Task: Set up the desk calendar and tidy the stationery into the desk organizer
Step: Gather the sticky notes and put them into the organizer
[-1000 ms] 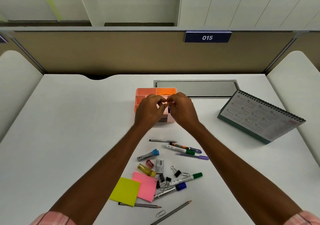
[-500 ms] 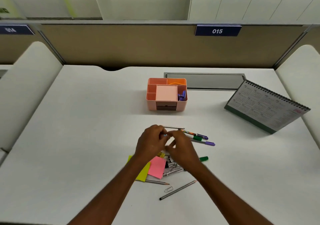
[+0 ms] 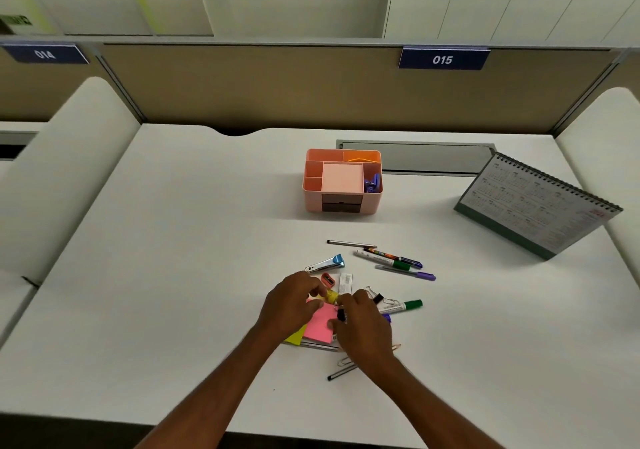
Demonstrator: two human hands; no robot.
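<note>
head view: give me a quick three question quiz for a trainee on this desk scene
1. True or false: the desk calendar lies flat on the desk.
2. Where in the organizer are the blue clips? A: left compartment. B: right compartment. C: front drawer.
3. Fill in: the blue sign nearest the calendar reads ___.

Key: 1 false, it stands upright. 2 B. 3 015.

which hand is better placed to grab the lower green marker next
Right, likely: the right hand lies just beside the marker, while the left hand sits farther off, by the pink notes.
</note>
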